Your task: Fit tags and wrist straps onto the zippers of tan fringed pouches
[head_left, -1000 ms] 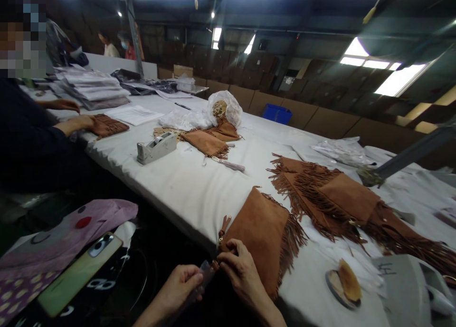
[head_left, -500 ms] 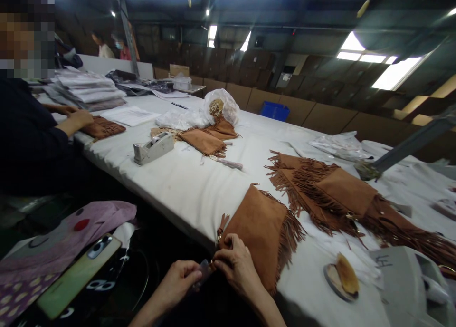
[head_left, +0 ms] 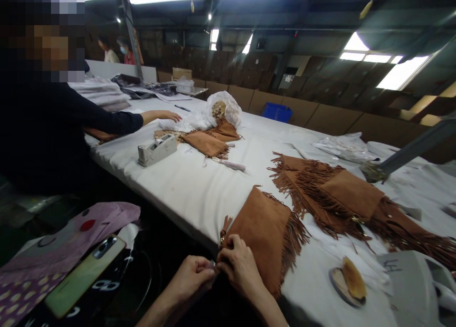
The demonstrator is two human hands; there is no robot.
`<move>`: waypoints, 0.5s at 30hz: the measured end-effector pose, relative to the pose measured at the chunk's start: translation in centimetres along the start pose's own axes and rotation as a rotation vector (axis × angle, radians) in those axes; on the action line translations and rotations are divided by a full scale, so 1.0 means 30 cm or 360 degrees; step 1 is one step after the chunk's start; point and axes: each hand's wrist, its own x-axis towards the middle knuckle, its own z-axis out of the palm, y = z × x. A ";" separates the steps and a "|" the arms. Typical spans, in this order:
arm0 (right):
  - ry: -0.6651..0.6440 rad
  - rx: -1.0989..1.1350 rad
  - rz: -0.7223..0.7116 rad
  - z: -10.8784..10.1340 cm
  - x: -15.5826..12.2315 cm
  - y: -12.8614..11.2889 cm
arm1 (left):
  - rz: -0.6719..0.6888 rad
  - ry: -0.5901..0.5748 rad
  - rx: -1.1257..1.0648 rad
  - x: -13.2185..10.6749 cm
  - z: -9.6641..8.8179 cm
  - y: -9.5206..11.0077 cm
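Fringed bag [head_left: 261,229] (one, brown) has its corner pinched by right grip [head_left: 240,262], left grip [head_left: 192,275] pinching one plastic strip [head_left: 213,264].

Your left hand [head_left: 193,275] and your right hand [head_left: 239,261] are bare, and your two forearms [head_left: 162,308] are bare too.

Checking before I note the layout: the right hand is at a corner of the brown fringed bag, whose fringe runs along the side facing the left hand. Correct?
Not quite: the fringe runs along the opposite side, away from the left hand, as the head view shows. The right hand is at a corner of the brown fringed bag.
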 end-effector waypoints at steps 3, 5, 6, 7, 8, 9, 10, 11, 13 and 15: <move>-0.0006 0.0071 -0.0031 0.009 0.003 0.020 | -0.0026 0.0060 -0.0055 0.031 0.035 0.015; 0.0012 0.0186 -0.0079 0.014 0.005 0.041 | -0.0043 0.0088 -0.0087 0.051 0.053 0.027; 0.0032 0.0276 -0.0107 0.016 0.006 0.052 | -0.0049 0.0088 -0.0094 0.061 0.060 0.031; 0.0054 0.0385 -0.0130 0.016 0.007 0.063 | -0.0052 0.0089 -0.0099 0.069 0.065 0.034; 0.0079 0.0504 -0.0144 0.015 0.008 0.072 | -0.0057 0.0097 -0.0106 0.075 0.068 0.035; 0.0101 0.0617 -0.0148 0.015 0.009 0.080 | -0.0063 0.0113 -0.0116 0.080 0.069 0.034; 0.0120 0.0712 -0.0144 0.014 0.009 0.086 | -0.0068 0.0137 -0.0129 0.083 0.069 0.031; 0.0135 0.0780 -0.0133 0.014 0.009 0.090 | -0.0074 0.0166 -0.0145 0.083 0.066 0.025; 0.0158 0.0831 -0.0109 0.016 0.007 0.092 | -0.0085 0.0233 -0.0179 0.080 0.058 0.009; 0.0176 0.0825 -0.0096 0.018 0.004 0.089 | -0.0087 0.0304 -0.0203 0.075 0.047 -0.013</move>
